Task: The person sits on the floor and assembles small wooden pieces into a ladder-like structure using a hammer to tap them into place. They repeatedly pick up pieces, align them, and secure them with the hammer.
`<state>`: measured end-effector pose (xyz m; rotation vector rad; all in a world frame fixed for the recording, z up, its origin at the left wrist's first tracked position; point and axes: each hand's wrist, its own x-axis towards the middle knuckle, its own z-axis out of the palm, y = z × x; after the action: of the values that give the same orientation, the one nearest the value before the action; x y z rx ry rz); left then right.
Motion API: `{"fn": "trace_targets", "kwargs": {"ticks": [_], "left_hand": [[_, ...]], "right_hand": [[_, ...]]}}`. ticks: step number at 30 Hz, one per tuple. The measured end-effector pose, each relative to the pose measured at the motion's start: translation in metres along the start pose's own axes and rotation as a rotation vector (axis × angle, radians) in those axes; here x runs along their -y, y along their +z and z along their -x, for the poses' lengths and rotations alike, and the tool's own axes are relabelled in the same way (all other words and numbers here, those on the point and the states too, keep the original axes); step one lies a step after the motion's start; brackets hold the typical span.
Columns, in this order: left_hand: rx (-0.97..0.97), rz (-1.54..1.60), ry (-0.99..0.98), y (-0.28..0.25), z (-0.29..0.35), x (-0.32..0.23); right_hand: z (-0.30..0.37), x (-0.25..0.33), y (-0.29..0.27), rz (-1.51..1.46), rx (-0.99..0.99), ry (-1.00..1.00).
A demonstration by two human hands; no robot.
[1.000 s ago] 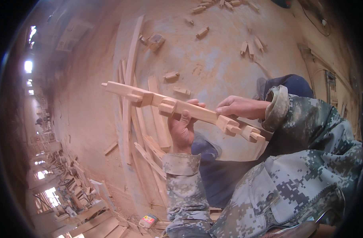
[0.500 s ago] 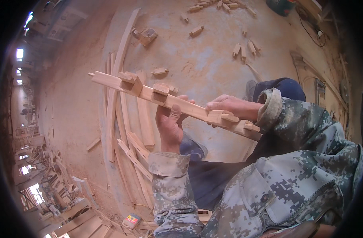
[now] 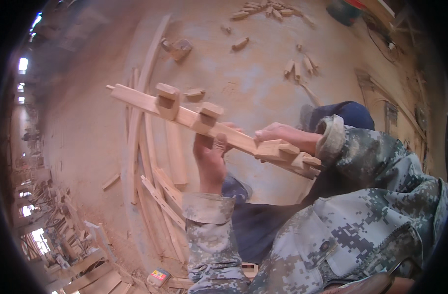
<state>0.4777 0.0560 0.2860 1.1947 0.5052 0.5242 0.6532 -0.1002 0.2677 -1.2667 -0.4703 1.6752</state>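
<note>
A long wooden rail is held up across the view, slanting from upper left to lower right. Its far left end narrows to a thin tenon. Short wooden blocks jut from it: one block near the left part, another block by my left hand, and a block by my right hand. My left hand grips the rail's middle from below, thumb on the near side. My right hand is closed on the rail's right part, its fingers partly hidden behind the wood.
Long wooden strips lie on the dusty floor to the left. Loose short blocks are scattered at the top, with more blocks at upper right. A dark green bucket stands beyond. A small colourful box lies at the bottom.
The rail has rolled slightly in my hands, so its blocks now stand more upright and show their end faces. Both hands keep their hold in nearly the same place.
</note>
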Motion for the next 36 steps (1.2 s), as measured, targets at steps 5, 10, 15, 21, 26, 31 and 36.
{"fn": "trace_targets", "kwargs": {"ticks": [5, 10, 15, 21, 26, 31, 36], "left_hand": [[-0.055, -0.002, -0.038, 0.000, 0.001, 0.009], [-0.064, 0.034, -0.068, 0.001, 0.001, 0.006], [-0.084, 0.085, -0.116, 0.000, -0.002, 0.008], [-0.099, 0.048, -0.129, -0.001, -0.002, 0.004], [-0.035, 0.308, -0.030, -0.010, -0.003, 0.006], [-0.033, 0.573, 0.098, -0.019, -0.008, -0.010], [-0.190, 0.249, 0.037, -0.013, -0.003, -0.024]], "right_hand": [[-0.003, -0.007, -0.004, 0.033, -0.038, 0.048], [-0.003, -0.008, -0.003, -0.035, -0.043, 0.093], [-0.003, -0.016, -0.003, -0.020, -0.012, 0.014], [0.002, -0.008, 0.003, -0.087, 0.079, 0.008], [0.003, -0.005, 0.006, 0.066, 0.022, -0.012], [0.005, -0.013, 0.005, 0.043, 0.013, 0.035], [0.006, -0.014, 0.005, 0.061, 0.039, 0.048]]}}
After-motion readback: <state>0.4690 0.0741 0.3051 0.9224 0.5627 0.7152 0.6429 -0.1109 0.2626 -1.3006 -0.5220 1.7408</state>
